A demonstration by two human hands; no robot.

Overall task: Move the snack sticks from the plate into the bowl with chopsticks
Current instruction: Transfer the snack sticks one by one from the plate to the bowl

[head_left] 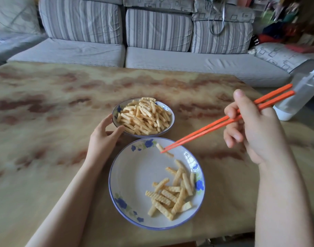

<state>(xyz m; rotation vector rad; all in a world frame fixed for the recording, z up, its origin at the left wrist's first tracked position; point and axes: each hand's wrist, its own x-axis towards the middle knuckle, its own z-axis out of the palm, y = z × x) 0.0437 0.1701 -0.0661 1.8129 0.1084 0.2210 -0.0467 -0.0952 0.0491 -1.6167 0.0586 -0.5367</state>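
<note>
A white round ceramic plate [133, 177] with a blue rim and blue flowers lies nearest, with a loose heap of ridged pale-yellow snack sticks [170, 195] on its right side. Two long orange chopsticks [215, 126] slant down from the right, their tips pinching one snack stick [159, 146] over the plate's far part. Just beyond, a small white blue-rimmed bowl [115, 113] is piled full of sticks.

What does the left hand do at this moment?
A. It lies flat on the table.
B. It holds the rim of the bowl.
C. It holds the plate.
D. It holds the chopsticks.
B: the left hand has its thumb and fingers curled round the near-left rim of the bowl, while the chopsticks are in the right hand.
</note>
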